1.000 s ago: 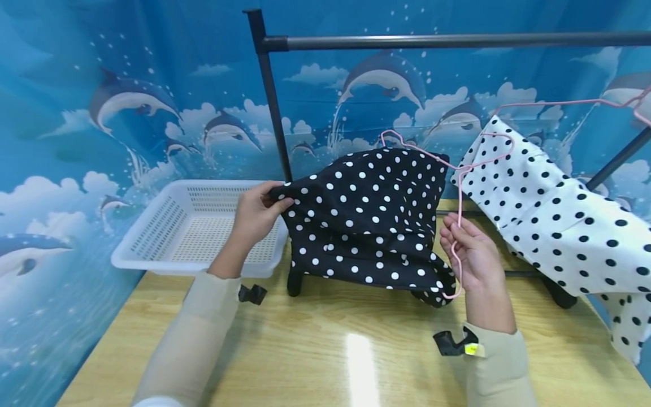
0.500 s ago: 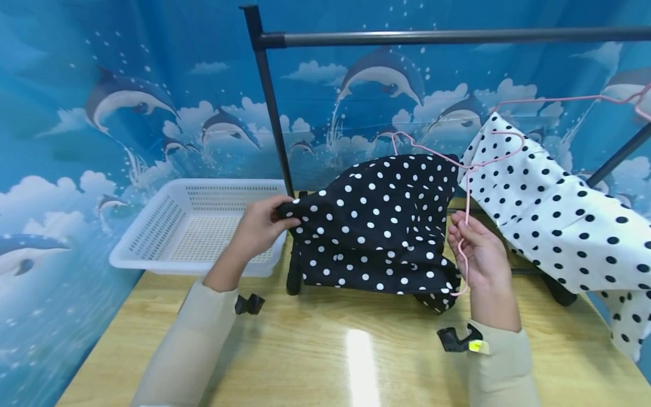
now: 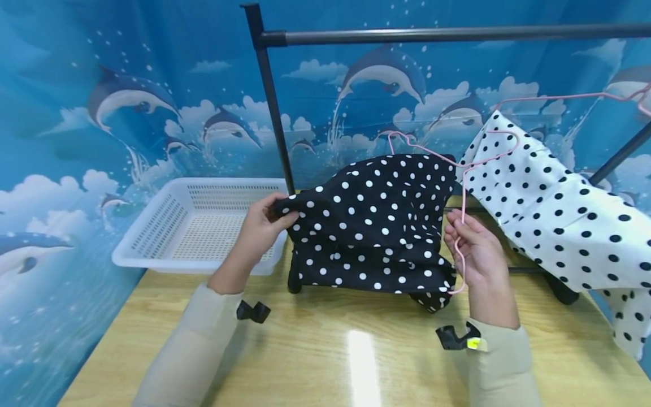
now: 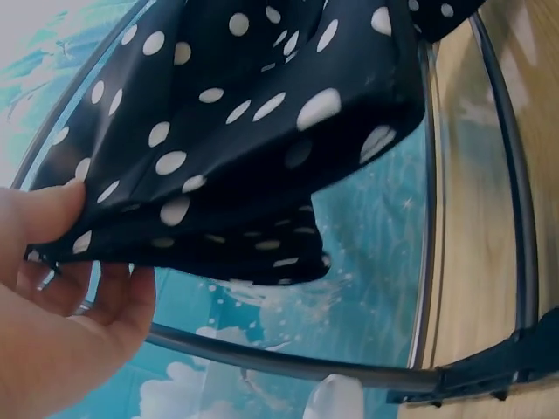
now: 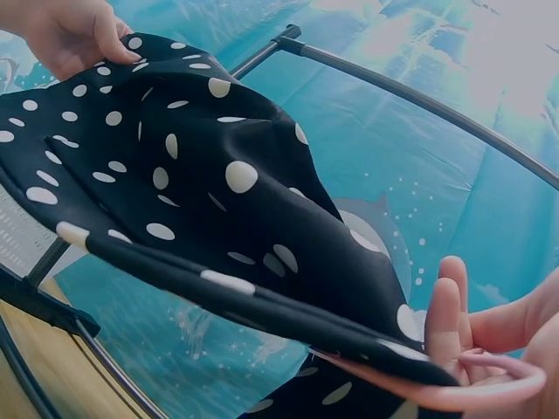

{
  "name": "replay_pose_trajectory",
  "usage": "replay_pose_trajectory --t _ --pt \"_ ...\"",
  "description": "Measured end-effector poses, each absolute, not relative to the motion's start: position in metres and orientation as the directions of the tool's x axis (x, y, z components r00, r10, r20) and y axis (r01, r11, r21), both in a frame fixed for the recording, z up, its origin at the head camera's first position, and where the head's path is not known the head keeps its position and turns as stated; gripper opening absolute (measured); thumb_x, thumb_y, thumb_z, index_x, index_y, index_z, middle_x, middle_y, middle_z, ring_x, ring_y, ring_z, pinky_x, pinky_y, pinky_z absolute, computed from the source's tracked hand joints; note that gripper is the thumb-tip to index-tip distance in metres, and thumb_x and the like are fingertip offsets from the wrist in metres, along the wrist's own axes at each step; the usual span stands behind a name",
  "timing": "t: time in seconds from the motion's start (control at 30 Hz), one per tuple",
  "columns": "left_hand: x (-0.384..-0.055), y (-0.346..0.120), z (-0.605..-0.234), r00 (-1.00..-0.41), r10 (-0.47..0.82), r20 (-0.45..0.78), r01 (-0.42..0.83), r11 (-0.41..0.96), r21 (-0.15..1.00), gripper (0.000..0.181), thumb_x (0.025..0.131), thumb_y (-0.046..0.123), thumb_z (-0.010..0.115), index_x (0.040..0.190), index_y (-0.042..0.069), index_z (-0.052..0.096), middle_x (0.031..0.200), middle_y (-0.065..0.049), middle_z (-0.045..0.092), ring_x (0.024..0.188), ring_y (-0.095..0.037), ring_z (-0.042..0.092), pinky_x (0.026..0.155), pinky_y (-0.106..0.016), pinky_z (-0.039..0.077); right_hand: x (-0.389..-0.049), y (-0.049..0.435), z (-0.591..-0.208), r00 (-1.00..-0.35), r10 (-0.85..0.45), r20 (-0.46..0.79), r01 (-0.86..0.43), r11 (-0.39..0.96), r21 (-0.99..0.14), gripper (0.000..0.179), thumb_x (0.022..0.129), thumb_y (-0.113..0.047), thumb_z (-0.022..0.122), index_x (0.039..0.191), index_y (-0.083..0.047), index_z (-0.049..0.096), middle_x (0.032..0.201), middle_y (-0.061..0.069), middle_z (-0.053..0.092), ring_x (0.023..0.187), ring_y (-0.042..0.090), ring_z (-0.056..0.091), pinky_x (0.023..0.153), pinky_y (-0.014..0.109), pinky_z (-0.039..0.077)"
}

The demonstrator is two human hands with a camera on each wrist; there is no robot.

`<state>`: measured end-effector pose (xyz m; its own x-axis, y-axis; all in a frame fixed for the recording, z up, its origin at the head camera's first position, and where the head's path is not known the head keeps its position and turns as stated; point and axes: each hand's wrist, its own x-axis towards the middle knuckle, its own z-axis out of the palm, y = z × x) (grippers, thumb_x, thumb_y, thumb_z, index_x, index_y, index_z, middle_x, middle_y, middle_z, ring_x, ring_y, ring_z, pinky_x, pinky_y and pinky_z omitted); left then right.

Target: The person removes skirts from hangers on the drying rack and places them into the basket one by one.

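A black cloth with white polka dots [image 3: 366, 226] is stretched between my two hands, part of it draped over a pink hanger [image 3: 463, 192]. My left hand [image 3: 259, 232] pinches the cloth's left corner between thumb and fingers, also plain in the left wrist view. On the other side my right hand [image 3: 478, 249] holds the hanger's wire side, its hook pointing right. In the right wrist view the hanger's pink end [image 5: 498, 384] runs into the fold of the cloth, beside the right fingers [image 5: 444, 323]. Most of the hanger's far arm is hidden behind the cloth.
A black clothes rack [image 3: 407, 37] stands on the wooden table [image 3: 315, 350] behind the cloth. At right, a white cloth with black dots [image 3: 569, 215] hangs on another pink hanger [image 3: 559, 99]. A white slotted basket [image 3: 147, 263] sits at left.
Both hands, with the black cloth and hanger, have shifted slightly right and down from a second ago, then slightly back left in the last half second. The grips look the same.
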<state>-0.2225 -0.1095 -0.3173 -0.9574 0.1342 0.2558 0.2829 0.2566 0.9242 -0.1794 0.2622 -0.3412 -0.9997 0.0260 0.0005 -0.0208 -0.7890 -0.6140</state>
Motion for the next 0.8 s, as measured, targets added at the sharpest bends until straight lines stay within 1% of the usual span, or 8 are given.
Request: replay_pose_trajectory --t 0.17,0.3,0.5,0.63,0.73,0.8 --pt "-0.2245 -0.1061 -0.3171 -0.972 0.091 0.216 0.231 0.221 0.948 0.018 0.094 0.003 0.062 0.111 -0.001 0.057 0.113 -0.016 0.062 0.098 -0.024 0.06 0.086 -0.036 0.05 -0.1799 0.2618 -0.3414 -1.0 0.017 0.022 -0.027 -0.781 -0.624 0.021 0.097 0.006 0.049 0.099 0.003 0.069 0.09 0.012 0.07 0.07 0.018 0.068 0.064 0.023 0.057" --pt "-0.2265 -0.1069 -0.3164 -0.971 0.065 0.232 0.241 0.233 0.942 0.018 0.095 0.003 0.061 0.112 -0.001 0.057 0.113 -0.016 0.062 0.1 -0.025 0.059 0.087 -0.039 0.049 -0.1801 0.2616 -0.3426 -0.999 0.013 0.048 -0.041 -0.759 -0.65 0.023 0.098 0.006 0.048 0.099 0.002 0.07 0.091 0.012 0.07 0.07 0.018 0.068 0.065 0.023 0.057" --pt "-0.2301 -0.1096 -0.3147 -0.959 0.037 0.281 0.282 0.247 0.927 0.015 0.094 0.002 0.062 0.108 -0.002 0.058 0.109 -0.015 0.061 0.099 -0.025 0.059 0.085 -0.039 0.05 -0.1808 0.2599 -0.3455 -0.996 0.033 0.081 -0.082 -0.665 -0.743 0.023 0.098 0.005 0.049 0.102 -0.002 0.07 0.091 0.011 0.071 0.071 0.019 0.07 0.068 0.025 0.058" --pt "-0.231 -0.1113 -0.3127 -0.956 0.035 0.291 0.29 0.255 0.922 0.015 0.093 0.001 0.062 0.108 -0.002 0.059 0.109 -0.015 0.061 0.098 -0.024 0.059 0.085 -0.039 0.051 -0.1811 0.2585 -0.3463 -0.994 0.091 0.067 -0.107 -0.572 -0.813 0.023 0.099 0.002 0.049 0.102 -0.007 0.07 0.089 0.009 0.072 0.069 0.018 0.071 0.067 0.025 0.058" --pt "-0.2313 -0.1134 -0.3103 -0.952 0.035 0.303 0.301 0.266 0.916 0.017 0.093 0.001 0.062 0.109 -0.002 0.059 0.111 -0.015 0.06 0.1 -0.024 0.059 0.087 -0.04 0.051 -0.1813 0.2572 -0.3464 -0.99 0.128 0.057 -0.116 -0.522 -0.845 0.024 0.1 0.0 0.048 0.102 -0.009 0.069 0.087 0.008 0.073 0.067 0.018 0.071 0.066 0.025 0.058" --pt "-0.2309 -0.1147 -0.3087 -0.949 0.03 0.314 0.31 0.273 0.911 0.017 0.093 0.001 0.062 0.11 -0.001 0.059 0.112 -0.014 0.06 0.101 -0.025 0.06 0.088 -0.04 0.051 -0.1816 0.2567 -0.347 -0.989 0.137 0.055 -0.119 -0.518 -0.847 0.023 0.1 0.001 0.048 0.102 -0.009 0.069 0.087 0.009 0.073 0.066 0.018 0.071 0.065 0.025 0.058"
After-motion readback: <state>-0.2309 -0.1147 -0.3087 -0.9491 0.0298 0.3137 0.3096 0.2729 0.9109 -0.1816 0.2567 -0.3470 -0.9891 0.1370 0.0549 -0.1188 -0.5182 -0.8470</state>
